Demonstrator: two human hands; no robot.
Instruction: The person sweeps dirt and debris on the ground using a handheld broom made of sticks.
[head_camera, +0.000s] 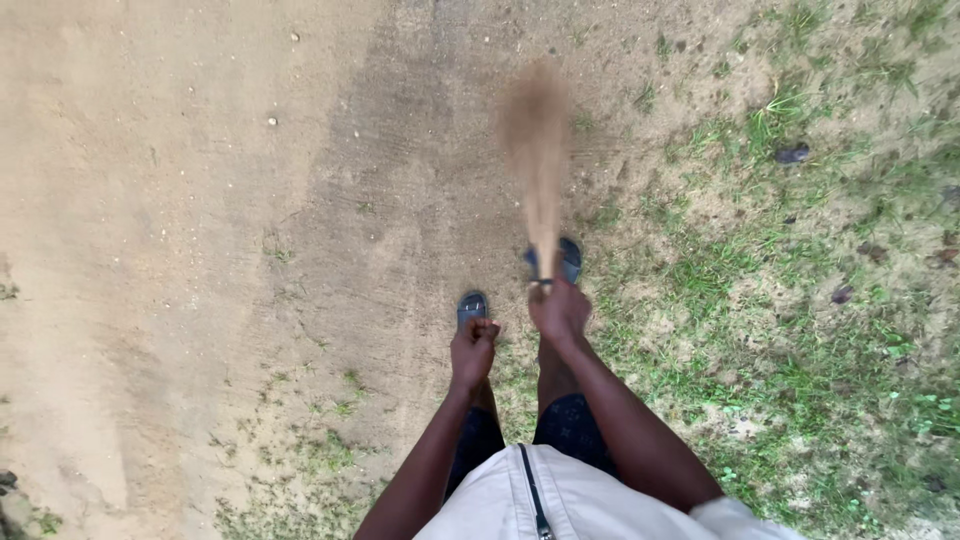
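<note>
Right hand grip clenched around broom handle, blurred bristles fanned ahead over sandy ground. Left hand curled into loose fist, holding nothing visible, beside grass.

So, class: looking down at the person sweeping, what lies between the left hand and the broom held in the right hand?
In the head view, only a narrow strip of bare sandy ground separates the closed left hand from the right hand gripping the broom.

Blurred broom in right hand
</note>
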